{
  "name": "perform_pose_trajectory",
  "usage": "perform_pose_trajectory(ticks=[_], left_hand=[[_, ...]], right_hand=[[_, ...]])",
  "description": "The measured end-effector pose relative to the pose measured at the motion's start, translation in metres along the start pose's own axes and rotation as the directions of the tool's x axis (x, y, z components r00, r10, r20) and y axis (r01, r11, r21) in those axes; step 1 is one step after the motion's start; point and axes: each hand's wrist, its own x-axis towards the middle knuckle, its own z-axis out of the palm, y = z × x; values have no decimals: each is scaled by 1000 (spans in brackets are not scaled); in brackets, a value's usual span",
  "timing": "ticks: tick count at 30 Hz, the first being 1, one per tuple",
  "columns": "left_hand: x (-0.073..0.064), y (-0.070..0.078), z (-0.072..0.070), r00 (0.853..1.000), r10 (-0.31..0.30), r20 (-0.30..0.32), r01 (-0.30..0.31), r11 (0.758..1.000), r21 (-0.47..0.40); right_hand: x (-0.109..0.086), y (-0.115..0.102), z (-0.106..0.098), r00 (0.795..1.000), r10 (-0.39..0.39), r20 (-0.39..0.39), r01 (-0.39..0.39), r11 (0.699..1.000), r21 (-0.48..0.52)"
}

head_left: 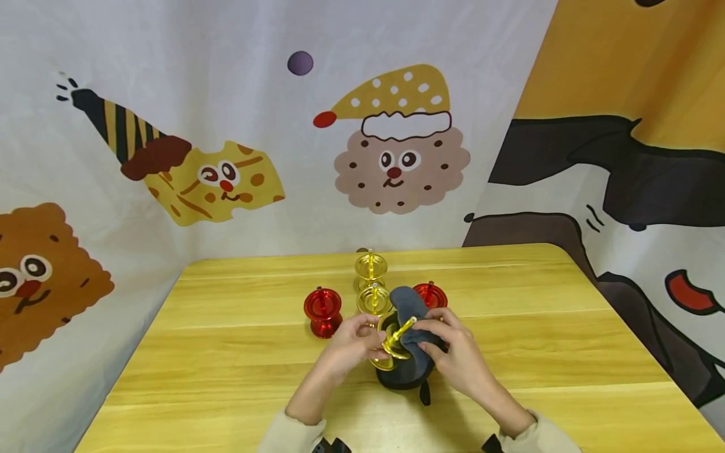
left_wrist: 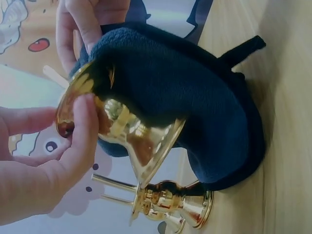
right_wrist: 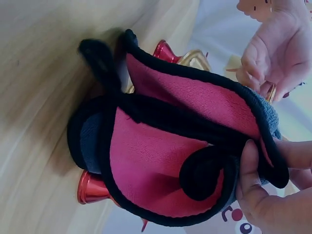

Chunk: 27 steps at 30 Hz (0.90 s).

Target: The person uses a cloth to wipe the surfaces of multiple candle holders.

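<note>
A shiny gold candle holder with a central spike is tilted over the table. My left hand pinches its rim between thumb and fingers, as the left wrist view also shows. Against the holder lies a thick cloth, dark grey-blue on one face, with black edging and a loop. Its other face, seen in the right wrist view, is pink. My right hand pinches the cloth's upper edge near the spike. The cloth bends around part of the holder and hides some of it.
Two more gold candle holders stand in a line just behind the hands. One red candle holder is left of them, and another red candle holder is at the right, partly behind the cloth. A printed curtain hangs beyond the wooden table.
</note>
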Motion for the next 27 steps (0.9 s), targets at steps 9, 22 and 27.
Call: perform_pose_trajectory(ticks=[9, 22, 27], left_hand=[[2, -2, 4, 995, 38, -96, -39, 999, -7], [-2, -1, 1, 1000, 23, -1, -23, 1000, -16], [-3, 1, 1, 999, 23, -42, -26, 998, -64]], right_hand=[[1, -1, 6, 998, 64, -7, -64, 998, -28], [10, 6, -2, 999, -36, 24, 37, 998, -41], [6, -4, -3, 995, 96, 34, -95, 995, -39]])
